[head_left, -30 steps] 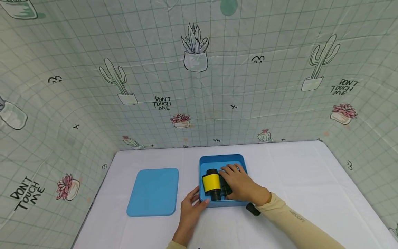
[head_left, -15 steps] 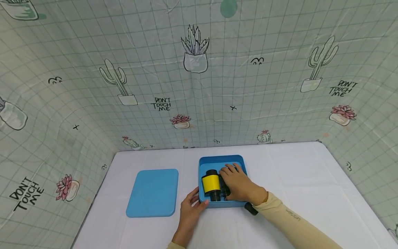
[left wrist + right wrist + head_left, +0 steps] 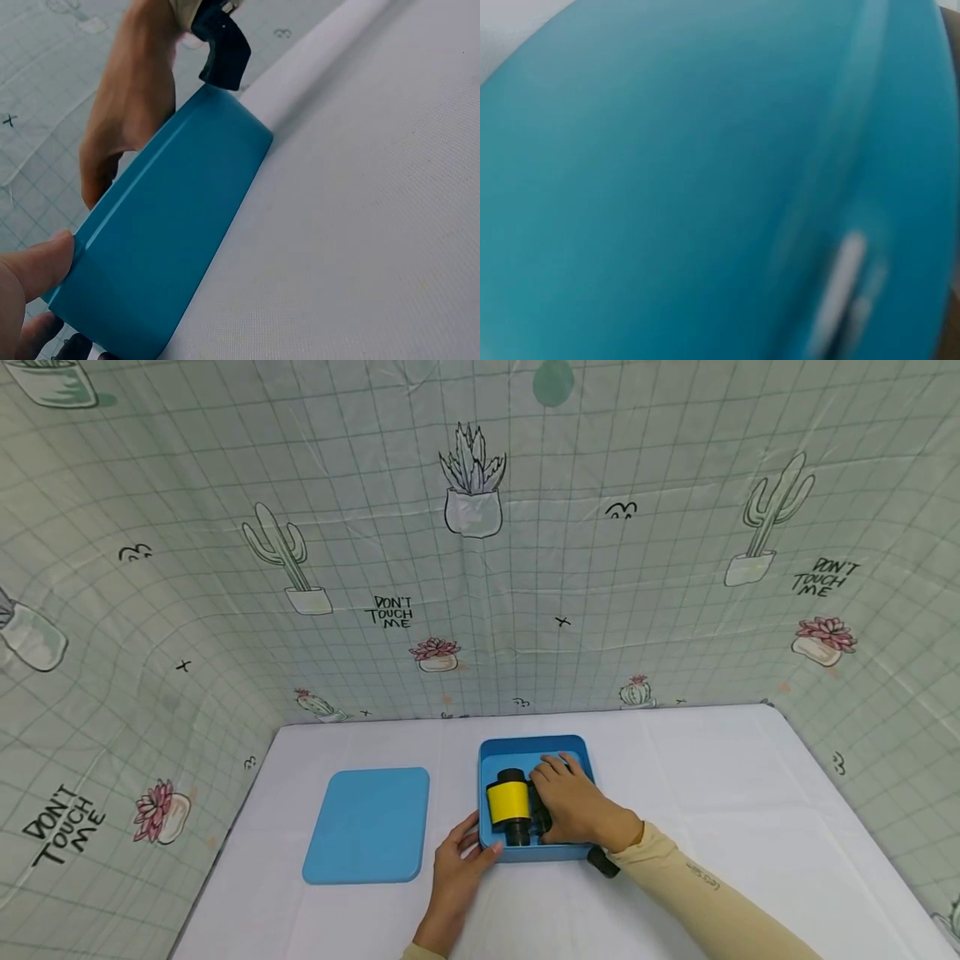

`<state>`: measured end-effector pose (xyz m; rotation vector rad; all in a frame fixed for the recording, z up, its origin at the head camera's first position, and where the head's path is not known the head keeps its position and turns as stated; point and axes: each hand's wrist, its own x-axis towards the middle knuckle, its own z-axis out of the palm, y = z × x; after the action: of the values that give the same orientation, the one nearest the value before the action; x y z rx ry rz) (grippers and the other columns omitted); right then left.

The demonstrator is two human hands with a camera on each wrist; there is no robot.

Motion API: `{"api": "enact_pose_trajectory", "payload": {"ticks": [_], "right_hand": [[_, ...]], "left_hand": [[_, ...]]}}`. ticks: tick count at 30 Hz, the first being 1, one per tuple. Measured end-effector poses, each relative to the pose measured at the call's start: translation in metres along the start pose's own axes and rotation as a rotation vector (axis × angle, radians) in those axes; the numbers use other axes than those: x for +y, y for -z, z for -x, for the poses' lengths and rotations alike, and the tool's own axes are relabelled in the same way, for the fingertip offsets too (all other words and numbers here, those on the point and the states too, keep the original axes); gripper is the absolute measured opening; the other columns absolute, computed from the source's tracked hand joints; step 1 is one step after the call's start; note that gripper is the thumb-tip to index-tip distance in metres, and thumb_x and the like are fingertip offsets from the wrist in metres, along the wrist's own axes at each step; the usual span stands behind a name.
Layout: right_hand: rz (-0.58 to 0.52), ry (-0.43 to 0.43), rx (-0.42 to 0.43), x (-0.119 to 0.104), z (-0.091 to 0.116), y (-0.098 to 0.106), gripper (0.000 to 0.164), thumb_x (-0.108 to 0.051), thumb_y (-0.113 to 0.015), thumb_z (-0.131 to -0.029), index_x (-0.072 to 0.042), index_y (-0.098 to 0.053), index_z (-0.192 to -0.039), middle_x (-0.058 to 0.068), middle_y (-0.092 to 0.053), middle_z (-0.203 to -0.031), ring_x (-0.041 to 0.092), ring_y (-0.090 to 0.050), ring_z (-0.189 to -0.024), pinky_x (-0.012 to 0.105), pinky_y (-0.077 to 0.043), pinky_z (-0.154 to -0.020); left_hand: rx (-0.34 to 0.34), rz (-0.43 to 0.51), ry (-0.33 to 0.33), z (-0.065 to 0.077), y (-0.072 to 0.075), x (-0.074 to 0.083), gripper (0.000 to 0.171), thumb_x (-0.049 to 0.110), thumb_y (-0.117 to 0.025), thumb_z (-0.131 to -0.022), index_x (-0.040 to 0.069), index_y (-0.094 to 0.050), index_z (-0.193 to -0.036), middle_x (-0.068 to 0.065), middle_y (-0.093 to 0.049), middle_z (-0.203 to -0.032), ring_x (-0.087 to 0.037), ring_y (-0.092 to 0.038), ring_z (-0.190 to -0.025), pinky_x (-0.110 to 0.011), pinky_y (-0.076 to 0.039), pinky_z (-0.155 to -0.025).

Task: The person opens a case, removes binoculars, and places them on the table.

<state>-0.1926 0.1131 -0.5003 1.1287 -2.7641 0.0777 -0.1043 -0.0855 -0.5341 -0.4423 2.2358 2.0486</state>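
Note:
A pair of yellow and black binoculars (image 3: 509,803) lies inside a shallow blue box (image 3: 536,854) in the head view. My right hand (image 3: 576,802) reaches into the box from the right and grips the binoculars' right barrel, which it mostly covers. At the box's front left corner, my left hand (image 3: 457,868) holds the wall, thumb on the rim and fingers outside. The left wrist view shows that left thumb (image 3: 45,262) on the edge of the blue box (image 3: 165,210), with the right hand (image 3: 135,90) beyond. Blurred blue box wall (image 3: 667,165) fills most of the right wrist view.
A flat blue lid (image 3: 366,825) lies on the white-covered table (image 3: 712,793), left of the box. A black wrist camera (image 3: 602,862) hangs under the right wrist, beside the box's front right corner. Behind stands a grid-patterned cloth (image 3: 525,568) with plant drawings.
The right hand and its wrist have shifted very slightly left, still on the binoculars. The left hand stays on the box corner. The whole head view has tilted a little.

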Motion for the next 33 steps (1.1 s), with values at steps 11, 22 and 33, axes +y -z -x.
{"api": "enact_pose_trajectory", "payload": {"ticks": [11, 22, 33], "right_hand": [[0.019, -0.019, 0.046, 0.004, 0.001, 0.001, 0.1, -0.057, -0.083, -0.049, 0.001, -0.05, -0.125, 0.012, -0.052, -0.123, 0.031, -0.042, -0.121, 0.049, -0.017, -0.109], [0.051, -0.002, 0.118, 0.006, 0.003, 0.024, 0.102, -0.054, -0.083, -0.049, 0.001, -0.047, -0.127, 0.014, -0.048, -0.126, 0.031, -0.039, -0.122, 0.048, -0.017, -0.11], [0.029, -0.042, 0.145, 0.013, 0.012, 0.047, 0.104, -0.055, -0.083, -0.05, 0.003, -0.045, -0.128, 0.016, -0.047, -0.128, 0.033, -0.033, -0.126, 0.047, -0.011, -0.111]], "left_hand": [[-0.007, -0.007, -0.005, 0.0, 0.001, -0.001, 0.063, 0.018, -0.076, -0.078, 0.007, -0.048, -0.133, -0.014, -0.052, -0.12, -0.027, -0.05, -0.112, -0.038, -0.046, -0.092], [-0.007, -0.006, 0.026, -0.001, 0.001, -0.002, 0.066, 0.023, -0.077, -0.077, 0.008, -0.047, -0.134, -0.013, -0.052, -0.122, -0.026, -0.051, -0.111, -0.038, -0.046, -0.091], [-0.008, 0.008, 0.02, -0.004, 0.002, -0.003, 0.066, 0.022, -0.077, -0.077, 0.008, -0.048, -0.134, -0.013, -0.052, -0.121, -0.027, -0.052, -0.11, -0.037, -0.048, -0.088]]}}
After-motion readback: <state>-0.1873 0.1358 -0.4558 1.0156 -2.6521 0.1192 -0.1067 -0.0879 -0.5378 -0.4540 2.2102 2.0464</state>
